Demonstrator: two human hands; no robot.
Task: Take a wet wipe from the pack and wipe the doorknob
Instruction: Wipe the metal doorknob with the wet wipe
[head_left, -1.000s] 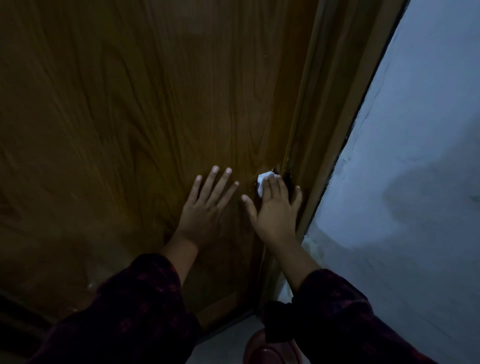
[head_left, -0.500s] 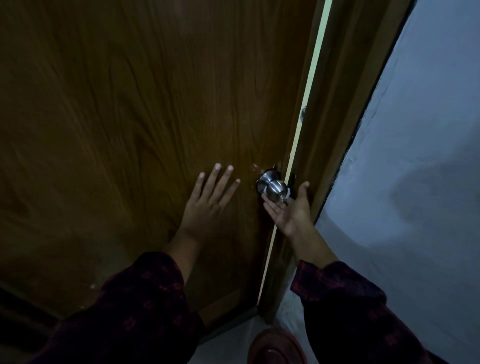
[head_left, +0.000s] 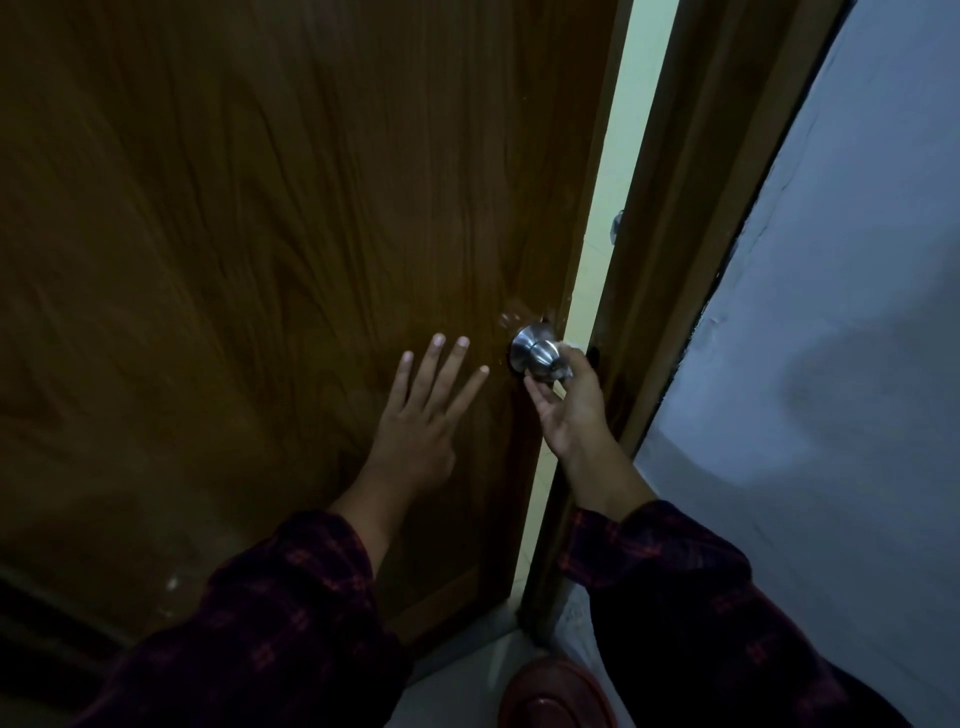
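Observation:
A round silver doorknob (head_left: 535, 352) sits near the right edge of a dark wooden door (head_left: 270, 218). My right hand (head_left: 569, 410) cups the knob from below and from the right, palm up, with a white wet wipe (head_left: 563, 370) bunched between its fingers and the knob. Only a small part of the wipe shows. My left hand (head_left: 421, 415) lies flat on the door left of the knob, fingers spread, holding nothing. The wipe pack is not in view.
The door stands ajar, with a bright gap (head_left: 618, 208) between it and the wooden frame (head_left: 691, 218). A pale wall (head_left: 841, 322) fills the right side. A dark red rounded object (head_left: 556, 696) lies on the floor at the bottom edge.
The door has swung open, widening the bright gap. My right hand moved from covering the top of the knob to cupping it from below, uncovering the silver knob. My left hand stays on the door.

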